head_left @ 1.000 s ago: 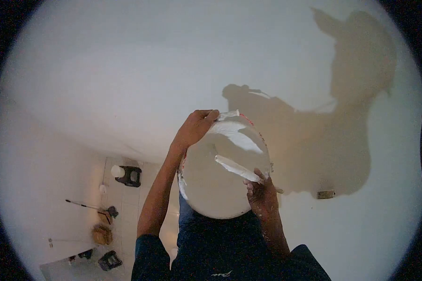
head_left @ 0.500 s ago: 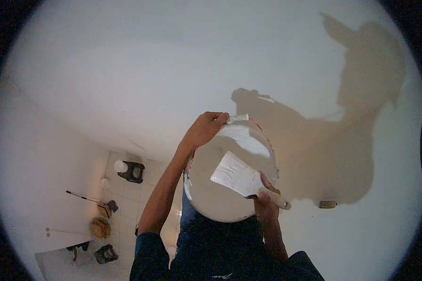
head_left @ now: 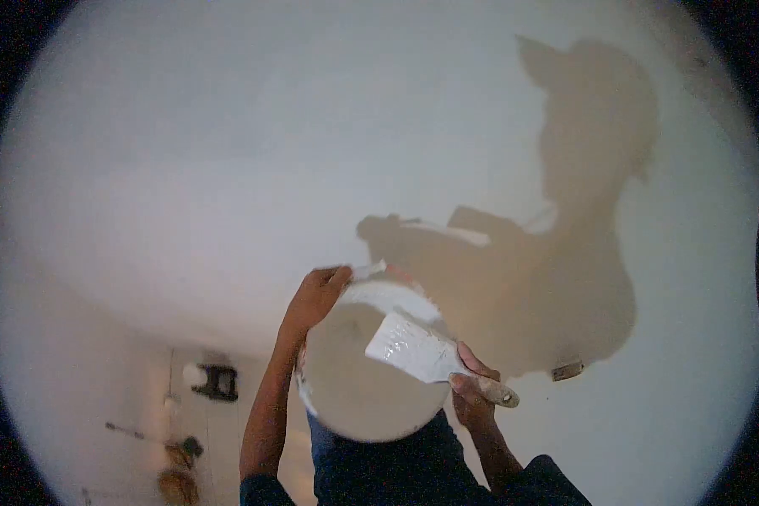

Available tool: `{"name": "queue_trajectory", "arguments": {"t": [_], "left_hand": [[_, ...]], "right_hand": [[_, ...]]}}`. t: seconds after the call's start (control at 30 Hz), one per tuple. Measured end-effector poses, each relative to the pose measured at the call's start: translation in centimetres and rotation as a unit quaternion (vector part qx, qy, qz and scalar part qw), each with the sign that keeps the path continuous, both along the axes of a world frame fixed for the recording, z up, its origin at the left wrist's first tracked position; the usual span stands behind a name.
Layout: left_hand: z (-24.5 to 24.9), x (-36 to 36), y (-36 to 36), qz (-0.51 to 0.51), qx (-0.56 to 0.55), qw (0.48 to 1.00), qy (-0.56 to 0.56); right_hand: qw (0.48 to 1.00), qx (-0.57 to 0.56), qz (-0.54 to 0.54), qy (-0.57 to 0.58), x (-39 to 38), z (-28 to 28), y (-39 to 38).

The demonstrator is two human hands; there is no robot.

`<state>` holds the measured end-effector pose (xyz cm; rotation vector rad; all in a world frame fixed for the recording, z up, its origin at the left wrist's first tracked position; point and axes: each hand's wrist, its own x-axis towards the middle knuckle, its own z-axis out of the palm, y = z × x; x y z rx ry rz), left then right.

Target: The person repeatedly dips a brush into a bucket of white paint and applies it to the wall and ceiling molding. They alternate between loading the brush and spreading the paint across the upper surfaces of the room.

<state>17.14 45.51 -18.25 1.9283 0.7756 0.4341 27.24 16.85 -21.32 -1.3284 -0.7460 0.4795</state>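
Observation:
My left hand (head_left: 319,295) is closed round the white grip (head_left: 369,271) of a bucket's handle, at the bucket's far left side. The round bucket (head_left: 304,393) is seen from above, close in front of my body, with pale paint in it and white smears along its rim. In my right hand (head_left: 475,396) is a wide flat paintbrush (head_left: 411,347), gripped by its beige handle. Its bristles are coated in wet white paint and point left, over the bucket's opening.
A white wall (head_left: 228,169) rises in front, with my shadow (head_left: 590,211) across it. A small box (head_left: 567,371) is set in the wall at right. Down left on the floor stand a black stool (head_left: 219,382) and a brown object (head_left: 178,487).
The bucket, both hands and the brush have shifted down and left in view, as has my shadow. The floor things sit lower too. Both grips are unchanged.

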Motion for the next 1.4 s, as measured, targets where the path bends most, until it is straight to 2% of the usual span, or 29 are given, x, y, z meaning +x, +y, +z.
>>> {"name": "queue_trajectory", "arguments": {"t": [0.03, 0.07, 0.13, 0.17, 0.23, 0.27, 0.3, 0.33, 0.37, 0.4, 0.43, 0.47, 0.5, 0.53, 0.57, 0.63, 0.67, 0.7, 0.77, 0.8, 0.83, 0.87, 0.93, 0.97, 1.03, 1.17, 1.27, 1.3, 1.4], "left_hand": [[0.0, 0.0, 0.0, 0.001, 0.005, 1.000, 0.012], [0.3, -0.3, 0.3, 0.001, 0.007, 1.000, -0.006], [-0.4, -0.4, 0.5, 0.001, 0.020, 0.999, -0.028], [-1.2, -0.4, 1.0, -0.011, 0.023, 0.999, -0.021], [-0.6, -0.4, 0.9, -0.022, 0.034, 0.999, -0.016], [0.4, -0.5, 0.3, -0.008, 0.018, 1.000, 0.005], [1.0, -0.5, -0.1, 0.007, 0.001, 1.000, 0.026], [-0.1, -0.4, 0.4, 0.006, 0.005, 1.000, 0.023], [-2.0, -0.3, 1.3, -0.022, 0.046, 0.999, 0.000], [-3.0, -0.2, 2.0, -0.049, 0.085, 0.995, -0.021], [-1.8, -0.3, 1.2, -0.015, 0.043, 0.999, -0.024], [-0.6, -0.5, 0.6, -0.015, 0.047, 0.998, -0.028], [0.5, -0.7, 0.0, -0.008, 0.011, 1.000, -0.006], [1.1, -0.7, -0.1, -0.001, -0.025, 1.000, 0.017], [-0.7, -0.5, 1.0, -0.027, 0.009, 1.000, 0.010], [0.1, -0.6, 0.6, -0.020, -0.001, 1.000, 0.014], [0.3, -0.7, 0.5, -0.015, -0.014, 1.000, 0.021], [-0.5, -0.6, 0.8, -0.014, -0.013, 1.000, 0.019], [-2.7, -0.3, 1.6, -0.033, 0.053, 0.998, -0.030], [-1.8, -0.5, 1.4, -0.031, 0.054, 0.998, -0.032], [-0.4, -0.7, 0.7, -0.022, 0.010, 1.000, -0.011], [0.4, -0.8, 0.3, -0.012, -0.035, 0.999, 0.010], [-0.2, -0.8, 0.6, -0.009, -0.025, 1.000, 0.006], [-0.5, -0.8, 0.7, -0.008, -0.017, 1.000, 0.004], [-0.7, -0.7, 0.8, -0.011, -0.010, 1.000, -0.002], [-2.9, -0.4, 1.7, -0.043, 0.064, 0.997, -0.031], [-3.4, -0.4, 1.8, -0.043, 0.073, 0.996, -0.040], [-3.3, -0.3, 1.8, -0.043, 0.073, 0.996, -0.040], [-3.1, -0.3, 1.8, -0.041, 0.059, 0.997, -0.023]], "right_hand": [[0.975, 0.088, 0.045, 0.201, -0.1, 1.1, 0.5], [0.977, 0.101, 0.037, 0.185, -0.3, 1.8, 1.1], [0.884, 0.149, 0.071, 0.438, -0.4, 2.0, 1.1], [0.885, 0.158, 0.074, 0.432, -0.4, 1.4, 0.9], [0.980, -0.008, 0.043, 0.196, 0.0, -0.5, 0.5], [0.993, -0.092, 0.021, 0.070, 0.2, -1.0, 0.5], [0.994, -0.085, 0.019, 0.066, 0.5, 0.0, 1.0], [0.962, 0.062, 0.025, 0.266, 0.9, 2.0, 2.0], [0.869, 0.206, 0.032, 0.448, 1.3, 4.2, 2.8], [0.915, 0.178, 0.021, 0.361, 1.8, 6.6, 2.9], [0.952, 0.148, 0.009, 0.269, 2.6, 8.9, 3.4], [0.970, 0.189, -0.009, 0.152, 3.5, 10.4, 4.8], [0.973, 0.227, -0.027, 0.034, 4.5, 12.0, 6.1], [0.978, 0.191, -0.058, -0.059, 6.2, 14.0, 7.0], [0.973, 0.152, -0.090, -0.152, 7.8, 16.0, 7.7], [0.956, 0.169, -0.100, -0.217, 8.6, 21.7, 9.8], [0.942, 0.119, -0.141, -0.279, 8.9, 24.3, 10.6], [0.924, 0.176, -0.135, -0.313, 8.9, 26.6, 12.0], [0.872, 0.191, -0.140, -0.429, 11.7, 30.5, 14.6], [0.874, 0.144, -0.154, -0.438, 11.5, 32.5, 15.0], [0.827, 0.172, -0.159, -0.512, 11.8, 34.4, 15.8], [0.826, 0.173, -0.156, -0.512, 12.6, 36.0, 16.8], [0.745, 0.209, -0.106, -0.625, 14.1, 39.0, 18.2], [0.744, 0.210, -0.105, -0.625, 14.4, 40.1, 18.4], [0.762, 0.058, -0.088, -0.639, 13.6, 42.5, 18.1], [0.737, -0.009, -0.078, -0.672, 12.8, 45.6, 18.6], [0.727, 0.022, -0.045, -0.685, 13.5, 47.2, 19.5], [0.686, -0.030, -0.145, -0.712, 11.3, 47.3, 19.0], [0.682, -0.074, -0.140, -0.714, 10.6, 48.6, 18.8]]}}
